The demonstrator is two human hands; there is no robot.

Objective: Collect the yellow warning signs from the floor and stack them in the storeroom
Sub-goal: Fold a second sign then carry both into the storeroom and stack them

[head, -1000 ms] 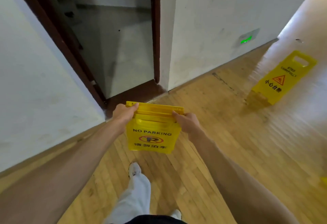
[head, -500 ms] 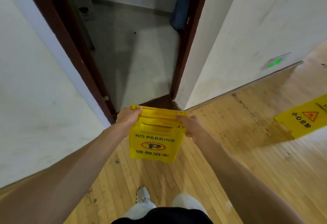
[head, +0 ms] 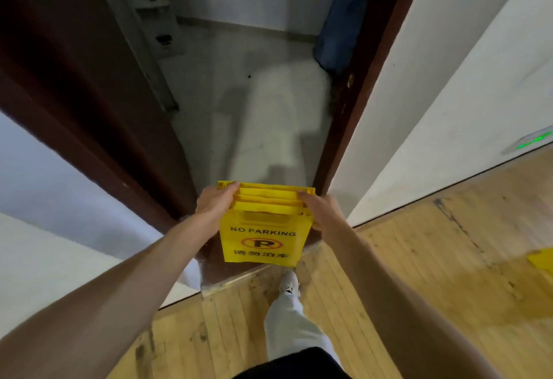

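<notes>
A dark brown door frame point(head: 353, 115) opens onto a grey concrete floor point(head: 239, 127) between white walls point(head: 449, 85), with worn wooden flooring point(head: 419, 274) outside and a green light point(head: 535, 139) low down.

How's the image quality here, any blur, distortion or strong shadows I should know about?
Head view: wide-angle bending bows the door frame and walls; the NO PARKING sign in the left hand and right hand reads sharply; the storeroom floor is dim with soft shadows; the yellow sign at the right edge is smeared.
</notes>
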